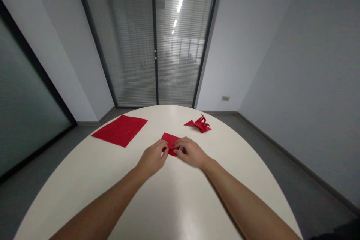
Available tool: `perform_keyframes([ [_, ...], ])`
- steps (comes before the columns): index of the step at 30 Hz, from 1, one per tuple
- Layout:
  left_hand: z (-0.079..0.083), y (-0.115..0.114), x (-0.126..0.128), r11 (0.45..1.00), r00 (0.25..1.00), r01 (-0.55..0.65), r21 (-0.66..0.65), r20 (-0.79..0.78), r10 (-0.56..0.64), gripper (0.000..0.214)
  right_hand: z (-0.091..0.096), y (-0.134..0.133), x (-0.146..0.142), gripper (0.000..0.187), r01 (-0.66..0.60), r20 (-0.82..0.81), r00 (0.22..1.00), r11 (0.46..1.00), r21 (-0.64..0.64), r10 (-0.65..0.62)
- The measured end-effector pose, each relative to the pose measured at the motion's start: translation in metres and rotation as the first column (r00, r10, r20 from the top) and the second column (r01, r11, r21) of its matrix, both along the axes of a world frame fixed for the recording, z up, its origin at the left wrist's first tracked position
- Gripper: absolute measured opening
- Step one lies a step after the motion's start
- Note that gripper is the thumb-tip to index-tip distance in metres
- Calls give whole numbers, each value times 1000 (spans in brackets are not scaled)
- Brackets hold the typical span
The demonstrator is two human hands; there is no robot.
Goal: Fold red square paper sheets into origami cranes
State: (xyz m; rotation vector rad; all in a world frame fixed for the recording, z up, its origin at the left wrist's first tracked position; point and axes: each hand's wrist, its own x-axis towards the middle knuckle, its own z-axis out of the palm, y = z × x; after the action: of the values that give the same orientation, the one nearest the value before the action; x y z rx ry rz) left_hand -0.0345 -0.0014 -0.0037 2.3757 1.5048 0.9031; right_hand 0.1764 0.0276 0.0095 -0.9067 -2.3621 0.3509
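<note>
A small piece of folded red paper [170,138] lies on the white table between my hands. My left hand [153,156] pinches its left side, thumb and fingers closed at the near edge. On the right side, my right hand [192,151] has its fingers bent over the paper and its thumb at the near edge. The fingers of both hands cover part of the folds, so the exact shape is hidden. Beyond my right hand stands a folded red paper crane [200,123].
A flat red sheet of paper [121,130] rests at the table's far left, close to the rim. The round white table [157,202] has a curved edge on both sides. Behind it are a glass partition with blinds [132,45] and a wall socket [225,98].
</note>
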Motion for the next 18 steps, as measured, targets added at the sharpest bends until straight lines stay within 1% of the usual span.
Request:
perform_keyframes([
  [3,2,-1,1,1000,1000,0,22,-9,0,12,1,0,0,10,13,-1,1000,1000,-12,-13],
  [9,2,0,0,999,999,-19,35,-27,20,14,0,1,0,15,45,2,999,998,-39,-45],
  [13,1,2,-1,998,999,-16,52,-30,18,15,-1,3,0,15,93,18,996,995,-41,-93],
  [18,1,3,-1,997,998,-41,69,-45,44,15,-2,5,1,13,111,7,994,992,-56,-111],
])
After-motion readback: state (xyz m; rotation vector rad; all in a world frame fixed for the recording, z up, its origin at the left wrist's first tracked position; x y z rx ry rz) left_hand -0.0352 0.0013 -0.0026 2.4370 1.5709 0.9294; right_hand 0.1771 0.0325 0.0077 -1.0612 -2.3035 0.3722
